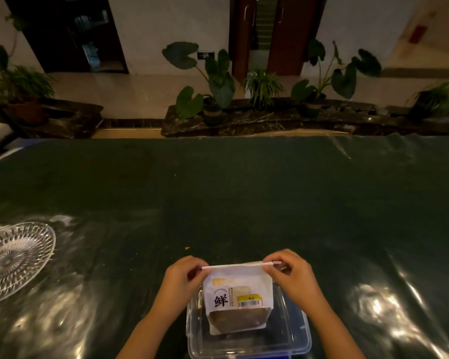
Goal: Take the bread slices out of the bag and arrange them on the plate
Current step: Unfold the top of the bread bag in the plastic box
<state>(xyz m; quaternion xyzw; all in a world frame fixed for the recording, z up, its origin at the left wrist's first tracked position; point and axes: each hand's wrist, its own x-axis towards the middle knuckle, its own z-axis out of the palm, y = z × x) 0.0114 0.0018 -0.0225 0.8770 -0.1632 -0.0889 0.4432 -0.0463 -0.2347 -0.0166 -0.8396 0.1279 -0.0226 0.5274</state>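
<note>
A white bread bag (pixel 233 288) with black print and a yellow barcode label stands upright in a clear plastic box (pixel 290 343) at the table's near edge. Brown bread shows through the bag's clear lower window. A white strip runs along the bag's folded top. My left hand (pixel 182 283) pinches the strip's left end, and my right hand (pixel 293 278) pinches its right end. A cut-glass plate (pixel 13 257) lies bare at the far left of the table, well apart from the bag.
The table (pixel 244 193) wears a dark green cloth under shiny clear film. Potted plants on a dark stone ledge (pixel 244 123) stand beyond the far edge. A small crumb (pixel 187 247) lies just past my hands.
</note>
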